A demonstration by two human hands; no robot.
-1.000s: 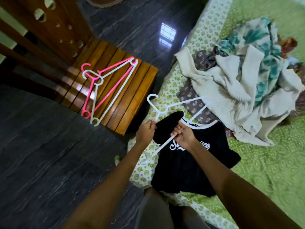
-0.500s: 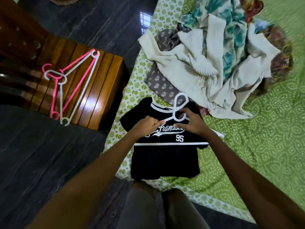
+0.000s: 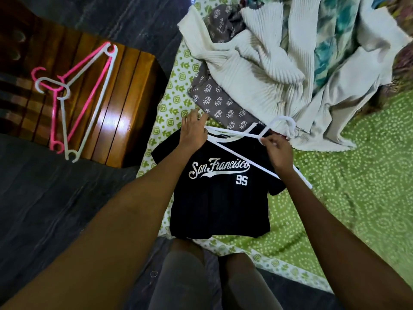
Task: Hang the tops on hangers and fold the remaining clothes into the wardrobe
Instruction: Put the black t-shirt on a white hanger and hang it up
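Note:
A black T-shirt point(image 3: 223, 198) printed "San Francisco 95" lies flat on the green bedspread point(image 3: 357, 198). A white hanger point(image 3: 234, 153) lies tilted across its collar, with its hook toward the clothes pile. My right hand point(image 3: 277, 151) pinches the hanger just below the hook. My left hand point(image 3: 193, 130) rests at the shirt's left shoulder by the collar, where the hanger's left end meets it; its fingers point up toward the grey cloth. Whether it grips the hanger's end or the collar is hidden.
A pile of clothes point(image 3: 279, 63) lies behind the shirt: a cream ribbed top, a grey leaf-print piece, a teal floral cloth. On a wooden slatted stool point(image 3: 125, 97) at left lie a pink hanger point(image 3: 89, 86) and a white hanger point(image 3: 64, 121). Dark floor surrounds it.
The hanger has tilted: its left end has moved up to the collar at the shirt's left shoulder, with my left hand following. My right hand moved right along with the hook.

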